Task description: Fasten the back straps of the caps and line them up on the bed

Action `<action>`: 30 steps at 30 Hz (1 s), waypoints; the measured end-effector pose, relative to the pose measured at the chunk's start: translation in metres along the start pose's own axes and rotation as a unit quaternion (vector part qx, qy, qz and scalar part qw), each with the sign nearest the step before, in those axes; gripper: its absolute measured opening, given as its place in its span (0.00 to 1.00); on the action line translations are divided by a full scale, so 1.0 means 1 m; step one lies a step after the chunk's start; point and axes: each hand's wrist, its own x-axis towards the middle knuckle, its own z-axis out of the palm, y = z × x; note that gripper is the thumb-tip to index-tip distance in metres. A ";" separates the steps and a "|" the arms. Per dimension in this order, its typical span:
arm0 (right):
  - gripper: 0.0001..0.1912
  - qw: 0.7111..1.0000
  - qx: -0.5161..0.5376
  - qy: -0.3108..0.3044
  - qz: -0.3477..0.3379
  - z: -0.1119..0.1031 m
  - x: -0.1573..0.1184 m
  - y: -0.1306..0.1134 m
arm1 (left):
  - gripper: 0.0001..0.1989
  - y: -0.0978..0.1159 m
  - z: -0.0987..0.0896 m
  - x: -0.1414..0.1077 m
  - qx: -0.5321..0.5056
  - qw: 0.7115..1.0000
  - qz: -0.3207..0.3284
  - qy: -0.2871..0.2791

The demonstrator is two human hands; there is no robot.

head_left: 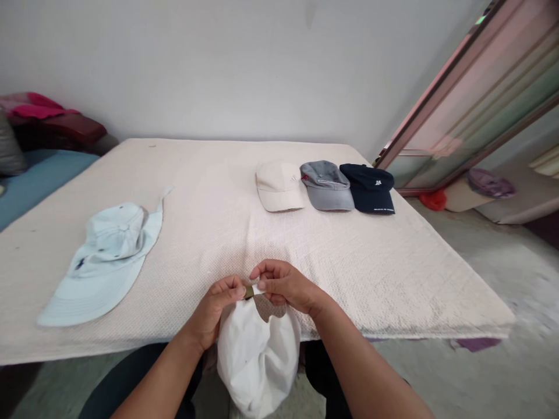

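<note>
A white cap [257,361] hangs at the table's front edge, its back opening turned up toward me. My left hand [218,305] pinches the brass-coloured buckle [248,291] at one side of the strap. With thumb and fingers, my right hand [286,285] grips the white strap [258,288] just beside that buckle. The cap's crown droops below both hands, and its brim is hidden. To the left lies a pale blue cap [116,244] with a wide brim and a loose strap sticking out behind it.
A cream cap [279,185], a grey cap [326,186] and a navy cap [369,187] sit in a row at the table's back right. A cream textured cloth [205,203] covers the table. A sliding door [471,105] stands at right, a blue cushioned seat [48,174] at left.
</note>
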 end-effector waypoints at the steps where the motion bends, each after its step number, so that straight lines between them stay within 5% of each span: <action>1: 0.12 1.000 0.004 -0.001 0.000 0.000 0.000 0.000 | 0.12 0.000 0.000 0.000 0.001 1.000 -0.004 0.000; 30: 0.11 1.000 0.003 -0.012 -0.026 0.002 0.003 0.003 | 0.05 -0.001 -0.002 0.001 0.018 1.000 -0.013 -0.007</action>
